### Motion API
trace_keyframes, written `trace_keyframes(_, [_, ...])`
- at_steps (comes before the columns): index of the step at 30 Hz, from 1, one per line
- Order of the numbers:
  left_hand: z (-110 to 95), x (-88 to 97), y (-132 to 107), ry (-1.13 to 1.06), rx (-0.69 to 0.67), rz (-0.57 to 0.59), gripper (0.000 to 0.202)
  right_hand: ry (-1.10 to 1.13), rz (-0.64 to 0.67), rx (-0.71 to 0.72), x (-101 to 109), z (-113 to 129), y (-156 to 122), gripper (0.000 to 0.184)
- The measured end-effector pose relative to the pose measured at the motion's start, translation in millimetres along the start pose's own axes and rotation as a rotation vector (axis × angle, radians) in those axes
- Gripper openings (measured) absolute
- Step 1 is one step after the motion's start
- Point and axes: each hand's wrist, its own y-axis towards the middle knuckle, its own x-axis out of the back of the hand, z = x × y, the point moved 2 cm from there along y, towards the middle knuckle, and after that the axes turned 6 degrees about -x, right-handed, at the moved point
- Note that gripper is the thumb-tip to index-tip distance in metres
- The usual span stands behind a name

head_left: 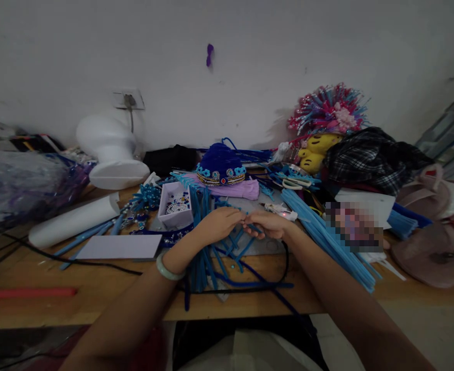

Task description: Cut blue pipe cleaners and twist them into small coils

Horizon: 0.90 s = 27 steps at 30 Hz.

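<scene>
My left hand [223, 222] and my right hand [266, 223] meet fingertip to fingertip above the middle of the table. Both are closed in a pinch, and what sits between the fingers is too small to make out. Below them lie light-blue fuzzy craft stems [200, 257], some cut short and scattered. A white box [174, 219] of small beads stands left of my hands. Just behind my right hand is a white glue gun [281, 210] with a small red light. Farther back sits a dark-blue headdress [221, 164] with a beaded band.
A bundle of blue stems [327, 237] lies to the right, scissors [297, 183] behind it. A white foam head [108, 152], a paper roll [74, 219] and a white card [119, 247] are on the left. A black cable [95, 264] crosses the wooden table [134, 304] near its front edge.
</scene>
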Motion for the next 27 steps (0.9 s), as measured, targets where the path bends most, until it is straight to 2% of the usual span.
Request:
trace_keyframes(3, [-0.5,1.6,0.7,-0.014,-0.006,-0.016,0.018,0.028,-0.045,0.028,-2.5,1.2,1.5,0.009])
trace_keyframes(7, [-6.2,2.8,3.0,-0.037,-0.016,-0.027,0.015,-0.042,-0.179,0.16,-4.4,1.5,5.4,0.005])
trace_keyframes(10, [-7.4,1.8,5.7,-0.207,0.091,-0.088,0.017,-0.159,-0.297,0.316,-5.7,3.5,4.7,0.009])
trace_keyframes(13, [-2.9,-3.8,7.4,-0.488,0.251,-0.166,0.017,-0.461,-0.437,0.516,-10.4,7.2,-1.0,0.014])
trace_keyframes(16, [4.6,-12.9,7.4,-0.745,0.393,-0.176,0.015,-0.951,-0.611,0.682,-20.1,8.6,-7.6,0.011])
trace_keyframes(18, [9.1,-17.4,6.1,-0.861,0.488,-0.169,0.012,-1.201,-0.634,0.745,-27.0,7.2,-9.4,0.008])
trace_keyframes(19, [10.5,-18.3,5.5,-0.898,0.522,-0.168,0.012,-1.253,-0.629,0.758,-29.0,6.5,-9.3,0.008])
trace_keyframes(21, [11.3,-16.8,4.8,-0.928,0.532,-0.171,0.013,-1.17,-0.644,0.732,-28.7,6.4,-8.1,0.007])
trace_keyframes(23, [9.3,-11.6,5.2,-0.88,0.46,-0.167,0.016,-0.863,-0.625,0.577,-22.7,6.4,-4.6,0.009])
trace_keyframes(25, [6.3,-4.9,5.7,-0.757,0.36,-0.157,0.017,-0.416,-0.453,0.34,-16.4,3.8,0.8,0.013])
trace_keyframes(27, [4.1,1.1,5.4,-0.608,0.286,-0.152,0.018,0.024,-0.164,0.112,-14.8,0.2,4.6,0.015])
